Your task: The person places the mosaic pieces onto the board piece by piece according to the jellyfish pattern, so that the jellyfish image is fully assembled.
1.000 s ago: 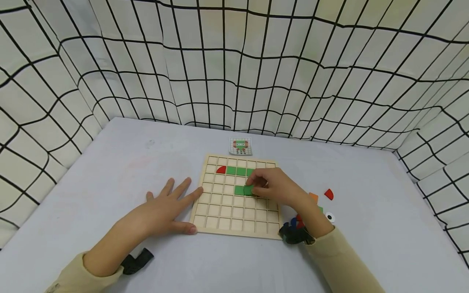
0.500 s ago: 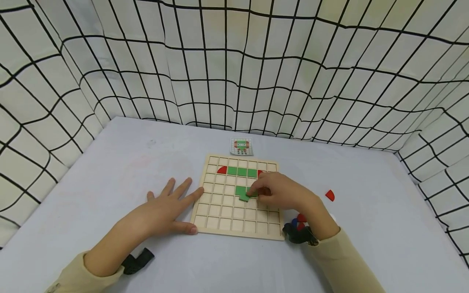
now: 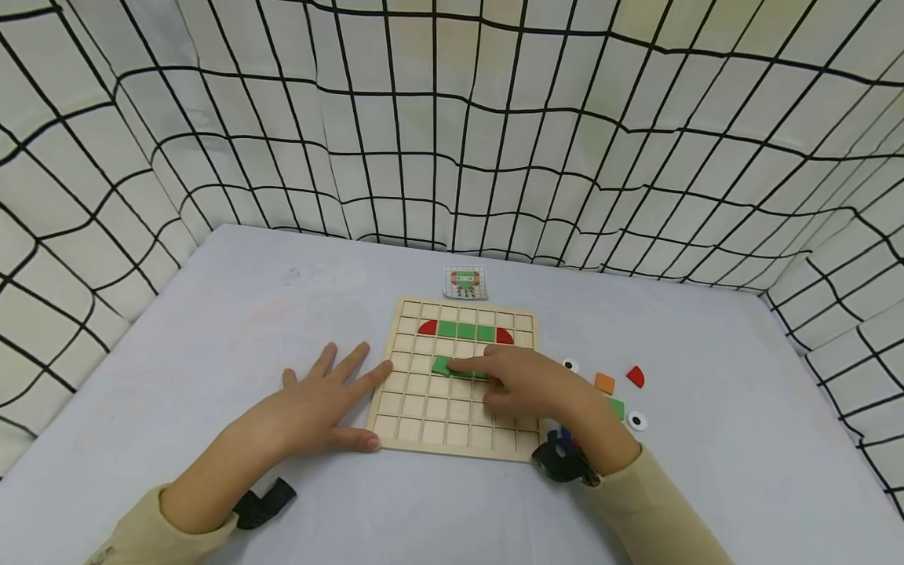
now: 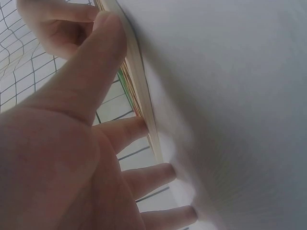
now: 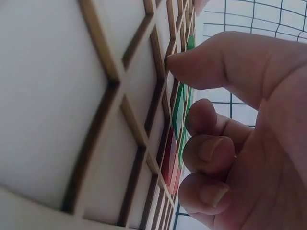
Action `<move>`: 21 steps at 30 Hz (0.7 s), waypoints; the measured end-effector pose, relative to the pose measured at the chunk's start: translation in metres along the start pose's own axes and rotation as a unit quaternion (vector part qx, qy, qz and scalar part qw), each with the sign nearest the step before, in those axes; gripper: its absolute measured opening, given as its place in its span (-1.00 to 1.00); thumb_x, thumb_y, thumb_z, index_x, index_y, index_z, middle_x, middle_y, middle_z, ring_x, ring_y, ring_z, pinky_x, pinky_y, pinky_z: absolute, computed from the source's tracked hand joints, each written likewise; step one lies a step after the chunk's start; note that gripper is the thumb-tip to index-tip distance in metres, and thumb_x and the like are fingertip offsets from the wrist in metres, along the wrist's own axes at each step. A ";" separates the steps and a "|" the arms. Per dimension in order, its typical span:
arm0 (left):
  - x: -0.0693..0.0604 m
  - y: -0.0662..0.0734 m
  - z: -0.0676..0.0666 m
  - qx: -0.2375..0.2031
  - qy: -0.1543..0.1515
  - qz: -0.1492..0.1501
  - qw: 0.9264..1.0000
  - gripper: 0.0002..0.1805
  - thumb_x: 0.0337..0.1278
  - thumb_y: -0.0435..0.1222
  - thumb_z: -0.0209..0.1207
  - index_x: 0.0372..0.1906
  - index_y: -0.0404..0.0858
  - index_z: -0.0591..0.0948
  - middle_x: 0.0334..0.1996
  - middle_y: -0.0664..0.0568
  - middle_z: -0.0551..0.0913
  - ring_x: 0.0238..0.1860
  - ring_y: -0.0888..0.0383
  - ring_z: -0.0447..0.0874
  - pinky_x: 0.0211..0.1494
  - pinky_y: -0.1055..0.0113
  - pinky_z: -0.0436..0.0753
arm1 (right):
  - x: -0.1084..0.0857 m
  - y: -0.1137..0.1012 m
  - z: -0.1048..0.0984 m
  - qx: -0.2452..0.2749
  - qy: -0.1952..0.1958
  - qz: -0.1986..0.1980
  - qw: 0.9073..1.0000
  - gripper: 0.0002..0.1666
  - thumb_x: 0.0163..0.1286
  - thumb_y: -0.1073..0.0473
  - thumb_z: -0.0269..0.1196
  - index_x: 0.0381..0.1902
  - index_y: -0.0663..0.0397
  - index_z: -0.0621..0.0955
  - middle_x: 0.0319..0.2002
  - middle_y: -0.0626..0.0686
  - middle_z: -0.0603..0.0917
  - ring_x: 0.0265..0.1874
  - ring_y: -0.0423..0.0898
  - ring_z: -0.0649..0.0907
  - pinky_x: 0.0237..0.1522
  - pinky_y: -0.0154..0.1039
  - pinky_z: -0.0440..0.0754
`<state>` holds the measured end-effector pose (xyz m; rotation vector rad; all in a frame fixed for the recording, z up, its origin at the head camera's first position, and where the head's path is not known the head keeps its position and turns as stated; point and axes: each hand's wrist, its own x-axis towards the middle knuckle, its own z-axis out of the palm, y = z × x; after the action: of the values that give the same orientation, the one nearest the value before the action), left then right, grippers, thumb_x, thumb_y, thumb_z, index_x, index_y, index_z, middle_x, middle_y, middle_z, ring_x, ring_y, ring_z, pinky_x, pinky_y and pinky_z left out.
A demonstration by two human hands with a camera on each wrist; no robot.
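Observation:
A wooden grid board (image 3: 424, 408) lies on the white table. My left hand (image 3: 311, 408) is spread flat at its left side, thumb and a finger touching the board's edge, as the left wrist view also shows. My right hand (image 3: 526, 380) reaches over the board with a straight index finger touching a green square tile (image 3: 441, 365), which sits slightly askew. More green (image 3: 469, 375) shows under that finger, partly hidden. Higher up, a row of green tiles (image 3: 466, 331) runs between a left red quarter-circle (image 3: 428, 327) and a right red quarter-circle (image 3: 504, 336). The other right fingers (image 5: 206, 148) curl, holding nothing visible.
Behind the board lies a small picture card (image 3: 464, 282). Right of it are an orange square (image 3: 604, 383), a loose red quarter-circle (image 3: 636, 377), a green piece (image 3: 617, 407) and an eye disc (image 3: 637, 421). Black netting (image 3: 452, 169) surrounds the table.
The right hand set down green tiles in the lower row and slid one to the left, its index finger now extended. The left hand has stayed in place.

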<state>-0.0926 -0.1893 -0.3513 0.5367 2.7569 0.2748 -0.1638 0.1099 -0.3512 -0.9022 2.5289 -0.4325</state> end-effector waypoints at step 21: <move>0.000 0.001 0.000 -0.002 -0.005 -0.004 1.000 0.11 -0.06 0.40 0.21 0.59 0.04 0.14 0.58 -0.24 -0.01 0.50 -0.53 -0.15 0.08 -0.70 0.09 | -0.001 -0.011 0.007 -0.026 -0.003 -0.004 1.000 -0.33 0.40 -0.22 0.22 0.43 -0.66 0.34 -0.22 -0.17 0.62 -0.24 -0.21 0.54 -0.10 -0.19 0.54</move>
<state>-0.0927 -0.1886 -0.3510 0.5238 2.7478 0.2756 -0.1542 0.1013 -0.3525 -0.9315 2.5421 -0.3681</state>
